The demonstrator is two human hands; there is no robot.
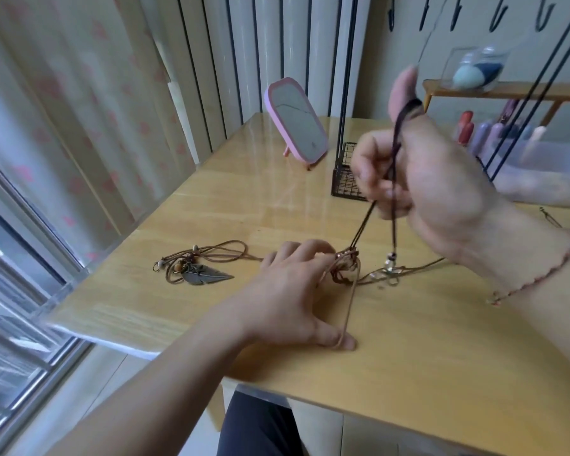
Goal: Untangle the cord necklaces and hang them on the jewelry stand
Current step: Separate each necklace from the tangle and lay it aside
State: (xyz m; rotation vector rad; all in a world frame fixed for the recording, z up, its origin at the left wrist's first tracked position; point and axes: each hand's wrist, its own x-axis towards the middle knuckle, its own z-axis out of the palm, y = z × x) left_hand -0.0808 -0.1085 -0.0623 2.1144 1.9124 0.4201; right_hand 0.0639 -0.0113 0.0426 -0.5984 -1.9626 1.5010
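Untangling: right hand point(431, 179) pinches the dark cord point(395, 153) aloft; left hand point(290, 291) grips the knot point(346, 264) on the tabletop point(408, 357); next, tease the loops apart.

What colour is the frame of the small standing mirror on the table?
Pink; the mirror frame shows clearly in the head view.
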